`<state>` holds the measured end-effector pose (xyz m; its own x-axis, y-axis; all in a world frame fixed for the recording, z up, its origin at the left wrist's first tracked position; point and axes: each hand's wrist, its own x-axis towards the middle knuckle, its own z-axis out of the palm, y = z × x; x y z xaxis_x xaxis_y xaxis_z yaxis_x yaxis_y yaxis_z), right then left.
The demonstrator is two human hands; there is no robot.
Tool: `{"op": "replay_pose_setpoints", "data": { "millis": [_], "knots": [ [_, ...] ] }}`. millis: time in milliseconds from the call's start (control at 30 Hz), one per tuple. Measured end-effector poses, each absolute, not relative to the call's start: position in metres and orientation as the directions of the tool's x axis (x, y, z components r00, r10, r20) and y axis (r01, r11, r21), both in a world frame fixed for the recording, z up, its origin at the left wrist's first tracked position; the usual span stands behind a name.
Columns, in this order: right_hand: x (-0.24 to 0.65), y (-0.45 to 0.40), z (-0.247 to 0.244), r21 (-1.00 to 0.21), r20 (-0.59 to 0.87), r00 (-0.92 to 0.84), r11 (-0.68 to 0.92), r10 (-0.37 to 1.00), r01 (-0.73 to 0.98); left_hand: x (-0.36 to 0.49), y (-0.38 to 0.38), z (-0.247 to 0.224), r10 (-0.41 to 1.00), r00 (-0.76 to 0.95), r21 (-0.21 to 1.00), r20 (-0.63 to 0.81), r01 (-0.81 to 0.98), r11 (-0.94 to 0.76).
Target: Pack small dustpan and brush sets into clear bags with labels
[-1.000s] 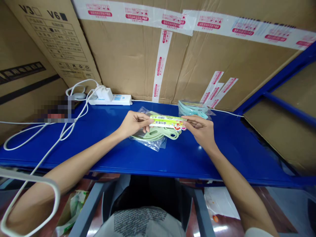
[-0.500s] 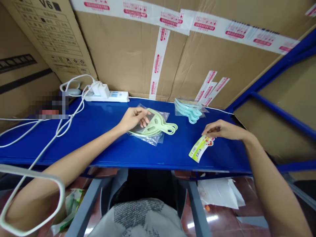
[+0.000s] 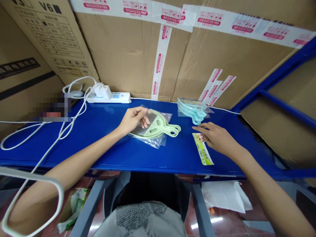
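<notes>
A light green dustpan set (image 3: pixel 158 126) with looped handles lies on the blue table, in or on a clear plastic bag (image 3: pixel 156 143). My left hand (image 3: pixel 135 120) rests over its ribbed left part, with thumb and fingers curled closed at the rim. Part of the dustpan is hidden under this hand. To the right, a yellow-green printed card (image 3: pixel 203 152) lies on the table. My right hand (image 3: pixel 213 135) is just above the card's upper end with its fingers stretched out and nothing held in them.
Behind my right hand lies a similar light blue dustpan set (image 3: pixel 191 110) in clear plastic. A white power strip (image 3: pixel 120 97) and looping white cables (image 3: pixel 71 121) occupy the back left. Cardboard (image 3: pixel 130 56) walls the rear, and a blue frame bar (image 3: pixel 283 105) stands at right.
My right hand has let go of the card, which now lies turned on the table. Its fingers have straightened. My left hand stays at the green dustpan set. The view has shifted slightly.
</notes>
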<state>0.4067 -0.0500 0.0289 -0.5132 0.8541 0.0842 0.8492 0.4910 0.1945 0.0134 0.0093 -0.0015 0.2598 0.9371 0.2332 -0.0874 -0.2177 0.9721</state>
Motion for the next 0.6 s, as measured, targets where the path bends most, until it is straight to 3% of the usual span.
{"op": "replay_pose_setpoints", "data": {
  "millis": [133,200,367,500,600],
  "knots": [
    [0.388,-0.074,0.016,0.157,0.097,-0.191,0.175,0.977,0.972,0.015,0.009,-0.003,0.934,0.277,0.974,0.227,-0.080,-0.213],
    [0.382,-0.077,0.009,0.129,0.048,-0.133,0.126,0.990,0.984,0.015,0.009,-0.003,0.931,0.279,0.972,0.236,-0.081,-0.222],
    [0.386,-0.074,0.003,0.069,0.022,-0.093,0.091,0.995,0.993,0.015,0.008,0.000,0.925,0.273,0.964,0.266,-0.075,-0.255],
    [0.371,-0.070,0.021,0.081,0.196,-0.170,0.157,0.966,0.984,0.005,0.019,0.000,0.939,0.162,0.952,0.304,-0.014,-0.306],
    [0.341,-0.052,0.040,-0.084,0.283,-0.220,0.252,0.934,0.964,-0.009,0.033,-0.007,0.960,0.010,0.949,0.279,0.152,-0.277]
  ]
}}
